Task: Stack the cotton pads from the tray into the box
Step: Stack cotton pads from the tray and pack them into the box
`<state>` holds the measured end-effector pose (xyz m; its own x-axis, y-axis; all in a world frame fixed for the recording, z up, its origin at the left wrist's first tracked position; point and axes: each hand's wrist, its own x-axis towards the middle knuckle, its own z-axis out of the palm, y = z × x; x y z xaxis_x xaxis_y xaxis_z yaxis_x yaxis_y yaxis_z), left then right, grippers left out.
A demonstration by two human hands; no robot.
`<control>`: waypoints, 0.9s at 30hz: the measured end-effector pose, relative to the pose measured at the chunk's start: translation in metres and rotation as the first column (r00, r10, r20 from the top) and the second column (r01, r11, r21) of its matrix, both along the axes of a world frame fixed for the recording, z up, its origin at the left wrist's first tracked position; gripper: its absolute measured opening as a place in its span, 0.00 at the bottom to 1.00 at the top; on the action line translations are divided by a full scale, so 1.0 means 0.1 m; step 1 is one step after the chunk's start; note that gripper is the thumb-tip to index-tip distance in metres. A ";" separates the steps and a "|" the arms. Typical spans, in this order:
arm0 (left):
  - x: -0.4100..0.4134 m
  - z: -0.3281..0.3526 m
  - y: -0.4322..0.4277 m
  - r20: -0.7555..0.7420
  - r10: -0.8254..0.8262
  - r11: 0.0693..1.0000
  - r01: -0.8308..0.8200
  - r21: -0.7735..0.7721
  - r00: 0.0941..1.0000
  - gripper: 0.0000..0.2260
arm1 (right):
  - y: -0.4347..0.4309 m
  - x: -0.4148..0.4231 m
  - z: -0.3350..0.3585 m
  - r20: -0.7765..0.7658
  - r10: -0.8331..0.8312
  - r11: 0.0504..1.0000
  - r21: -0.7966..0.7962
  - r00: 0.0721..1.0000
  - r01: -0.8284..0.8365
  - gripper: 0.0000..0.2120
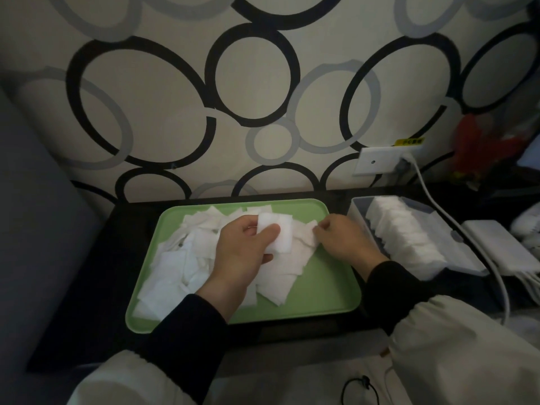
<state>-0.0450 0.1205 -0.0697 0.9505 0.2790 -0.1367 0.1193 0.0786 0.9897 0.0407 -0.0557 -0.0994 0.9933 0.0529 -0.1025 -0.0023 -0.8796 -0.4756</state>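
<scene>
Left hand (242,252) grips a small stack of cotton pads (282,232) over the middle of the green tray (321,293). Right hand (342,238) pinches a loose pad (306,239) near the tray's right edge. The box (455,229), part-filled with pads, stands just beside that edge.

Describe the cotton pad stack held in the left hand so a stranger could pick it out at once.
Find the light green rectangular plastic tray on the dark table, strewn with loose white square cotton pads. Over its far half, the left hand pinches a small neat stack of pads. It alone is lifted and squared up; the rest lie scattered flat.
</scene>
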 end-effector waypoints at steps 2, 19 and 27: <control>-0.01 0.01 0.04 0.002 0.004 1.000 -0.004 0.000 1.000 0.03 | 0.00 -0.01 -0.01 0.007 0.004 1.000 0.000 1.000 -0.004 0.13; -0.04 -0.01 0.13 -0.059 -0.025 0.997 0.021 -0.073 0.998 0.05 | -0.18 -0.36 0.40 -0.060 0.010 0.574 0.818 0.998 0.043 0.09; -0.11 0.03 0.05 -0.071 -0.235 0.972 0.234 -0.013 0.969 0.02 | -0.10 -0.48 0.59 0.007 0.360 0.666 0.699 0.933 -0.262 0.07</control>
